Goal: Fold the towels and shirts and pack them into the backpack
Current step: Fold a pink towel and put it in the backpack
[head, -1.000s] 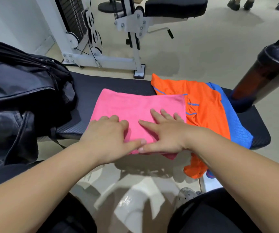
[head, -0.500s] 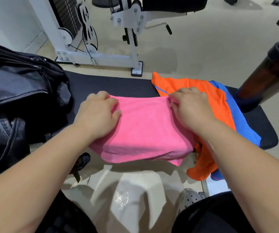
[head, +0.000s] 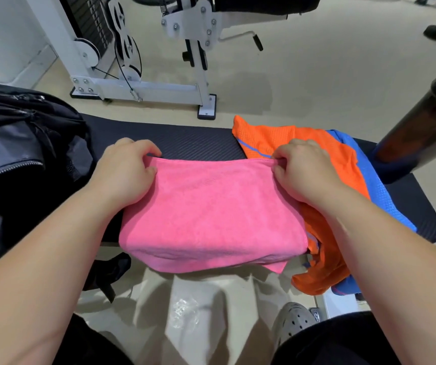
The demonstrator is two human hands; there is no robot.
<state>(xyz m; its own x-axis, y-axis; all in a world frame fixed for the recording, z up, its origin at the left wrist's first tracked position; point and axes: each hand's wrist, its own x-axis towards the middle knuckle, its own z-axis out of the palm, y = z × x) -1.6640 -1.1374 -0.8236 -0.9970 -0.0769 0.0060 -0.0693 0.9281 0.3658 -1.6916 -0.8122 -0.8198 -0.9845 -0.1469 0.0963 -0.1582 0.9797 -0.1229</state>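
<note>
A second ago both hands lay flat on the pink towel (head: 211,214). Now the left hand (head: 125,171) and the right hand (head: 302,171) are out at its two far corners, each pinching one tight. The towel lies on the black surface (head: 198,143) and hangs over the near edge. The backpack (head: 14,143) sits on the left, an orange shirt (head: 272,139) and a blue shirt (head: 372,177) on the right. A white gym machine (head: 148,86) stands on the floor (head: 317,75) behind

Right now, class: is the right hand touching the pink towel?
Touching. The head view shows the right hand pinching the far corner of the pink towel.
</note>
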